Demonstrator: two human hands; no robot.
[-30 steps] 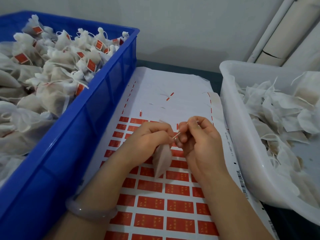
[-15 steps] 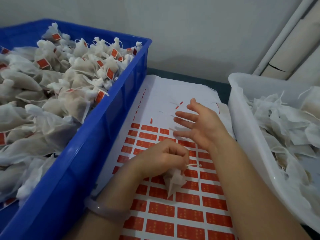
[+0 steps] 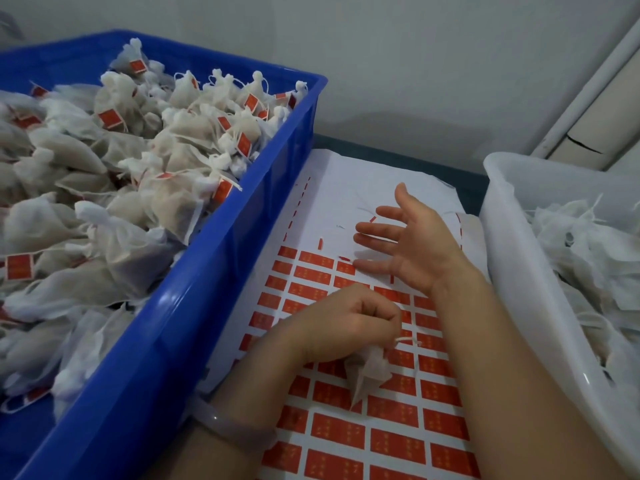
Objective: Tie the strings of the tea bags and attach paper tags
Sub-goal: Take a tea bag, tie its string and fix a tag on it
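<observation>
Since a second ago the right hand [image 3: 412, 247] has let go of the string and reached forward with its fingers spread. The left hand [image 3: 346, 323] has sunk nearer the sheet, taking the bag with it.

The blue crate [image 3: 166, 334] on the left is heaped with finished, tagged bags, and the white tub [image 3: 498, 237] on the right holds untagged ones. Between them on the tabletop [image 3: 398, 159] lies the backing sheet [image 3: 346, 188], its far part stripped and the rest covered in rows of red tags [image 3: 394, 441].

The right grip is released, palm down over the topmost row. I cannot tell from this angle whether its fingertips touch the paper. The left grip is clenched round the neck of the tea bag [image 3: 369, 374], which hangs point-down just above the tags. Its string [image 3: 408, 340] pokes out loose to the right.

The likeliest trouble is the peel. Nothing pins the sheet, so a one-handed pull may lift the paper with the tag or drag a neighbouring tag along. A freed tag could also fold on itself or cling to a fingertip before it reaches the string. Nothing holds the string end either, so a knot not fully snug might slacken if the left hand shifts.
</observation>
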